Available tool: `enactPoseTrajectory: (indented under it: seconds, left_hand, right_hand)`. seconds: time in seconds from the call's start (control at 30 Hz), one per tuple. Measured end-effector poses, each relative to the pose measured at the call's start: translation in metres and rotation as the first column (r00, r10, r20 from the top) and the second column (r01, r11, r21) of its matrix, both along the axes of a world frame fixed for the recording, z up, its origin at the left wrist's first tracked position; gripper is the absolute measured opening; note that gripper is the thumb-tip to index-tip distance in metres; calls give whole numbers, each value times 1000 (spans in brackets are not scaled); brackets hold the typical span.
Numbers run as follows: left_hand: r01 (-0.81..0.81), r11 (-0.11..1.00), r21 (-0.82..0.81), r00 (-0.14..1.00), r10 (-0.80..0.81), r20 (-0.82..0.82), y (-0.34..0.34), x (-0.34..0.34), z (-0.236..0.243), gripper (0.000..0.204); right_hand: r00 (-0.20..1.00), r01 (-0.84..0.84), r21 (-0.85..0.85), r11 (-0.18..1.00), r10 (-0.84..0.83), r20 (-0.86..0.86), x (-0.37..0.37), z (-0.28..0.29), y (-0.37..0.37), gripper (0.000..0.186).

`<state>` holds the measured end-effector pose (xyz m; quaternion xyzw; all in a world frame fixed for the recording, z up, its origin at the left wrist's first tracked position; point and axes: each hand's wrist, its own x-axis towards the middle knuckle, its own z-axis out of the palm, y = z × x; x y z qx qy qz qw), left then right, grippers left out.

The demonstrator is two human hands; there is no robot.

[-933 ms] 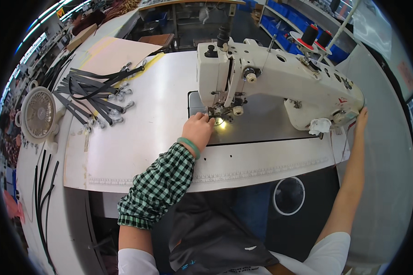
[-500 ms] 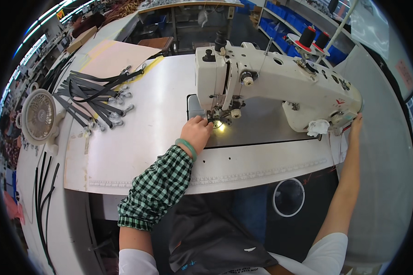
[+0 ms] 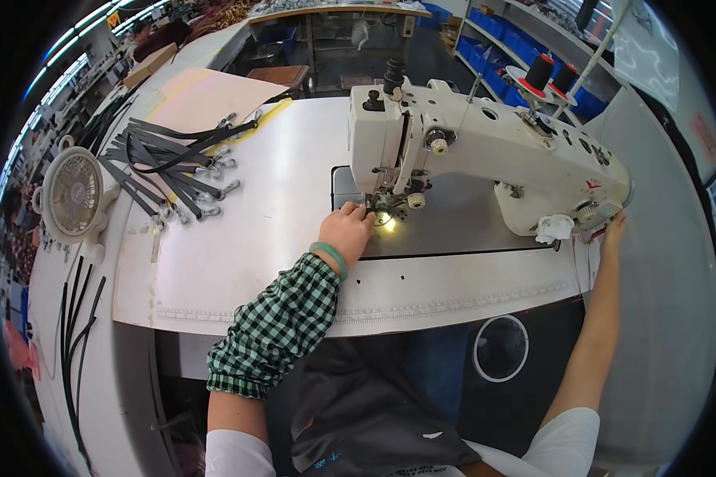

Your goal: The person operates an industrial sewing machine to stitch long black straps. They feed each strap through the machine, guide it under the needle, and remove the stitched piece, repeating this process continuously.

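Observation:
A white sewing machine (image 3: pixel 485 135) stands on the table, its lamp lit beside the needle. My left hand (image 3: pixel 347 232) is right at the presser foot, fingers drawn together. A small dark piece seems to be at its fingertips, mostly hidden by them. A green bangle (image 3: pixel 330 256) circles that wrist above a checked sleeve cover (image 3: pixel 282 318). Over at the machine's right end, my right hand (image 3: pixel 613 232) touches the underside of the handwheel (image 3: pixel 629 189); its fingers are largely hidden. Left of the machine lies a pile of dark straps (image 3: pixel 163 163) with metal clasps (image 3: pixel 211 203).
At the left edge are a small fan (image 3: pixel 73 195) and several loose black strips (image 3: pixel 75 334). Pink sheet material (image 3: pixel 207 95) lies under the strap pile. Thread spools (image 3: pixel 539 73) stand behind the machine. A grey panel (image 3: pixel 660 318) closes off the right side.
The whole view has shifted slightly. My right hand has moved a little lower along the handwheel. My left hand stays by the presser foot.

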<state>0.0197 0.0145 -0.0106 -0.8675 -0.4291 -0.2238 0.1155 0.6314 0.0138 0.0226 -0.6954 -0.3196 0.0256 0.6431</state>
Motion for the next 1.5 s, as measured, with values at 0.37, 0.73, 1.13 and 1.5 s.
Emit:
enactPoseTrajectory:
  seconds: [0.37, 0.73, 1.13, 1.5]
  left_hand:
    - [-45, 999, -3, 994, 44, -100, -4, 0, 13, 22]
    - [-326, 945, -35, 942, 322, -91, 42, -15, 12, 11]
    - [-539, 839, 71, 830, 515, 214, 24, -167, 29, 37]
    - [-472, 881, -15, 881, 472, -38, -44, -206, 52, 5]
  right_hand:
    - [933, 65, -126, 990, -15, 360, 47, 49, 13, 52]
    - [969, -41, -3, 999, 41, 244, 125, 31, 34, 53]
    - [942, 210, -231, 950, -134, 307, 52, 34, -58, 49]
    - [588, -748, -152, 646, 751, 299, -336, 14, -119, 16]
